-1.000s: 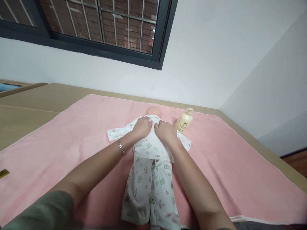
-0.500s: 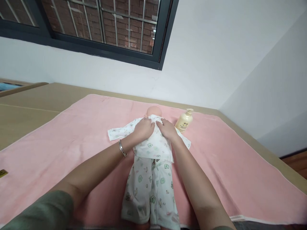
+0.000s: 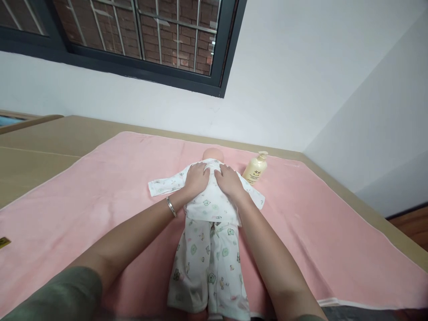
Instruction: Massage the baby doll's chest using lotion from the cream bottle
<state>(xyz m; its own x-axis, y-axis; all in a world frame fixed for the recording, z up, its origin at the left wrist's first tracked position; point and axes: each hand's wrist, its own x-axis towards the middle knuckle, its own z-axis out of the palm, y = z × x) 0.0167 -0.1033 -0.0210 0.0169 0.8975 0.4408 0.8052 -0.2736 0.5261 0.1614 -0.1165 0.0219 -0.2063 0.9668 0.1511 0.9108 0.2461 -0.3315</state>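
Note:
A baby doll [image 3: 213,155] lies stretched out on a pink blanket [image 3: 113,187], its head toward the wall and its legs toward me. It wears a white printed top [image 3: 210,203] and matching trousers [image 3: 224,267]. My left hand [image 3: 197,179] lies flat on the left side of the upper top, fingers extended. On the right side, my right hand [image 3: 228,180] rests the same way, thumb pointing inward. Both palms touch the cloth and hold nothing. The doll's face is not visible.
A cream pump bottle [image 3: 256,168] stands on the blanket just right of the doll's shoulder. Behind the tan tabletop [image 3: 90,125] rises a white wall with a barred window [image 3: 140,40]. A small yellow label [image 3: 4,242] lies at the far left.
Both hands have shifted slightly outward on the doll's top, and the fingers lie flatter and more spread. The doll and bottle stay in place; the view has moved slightly.

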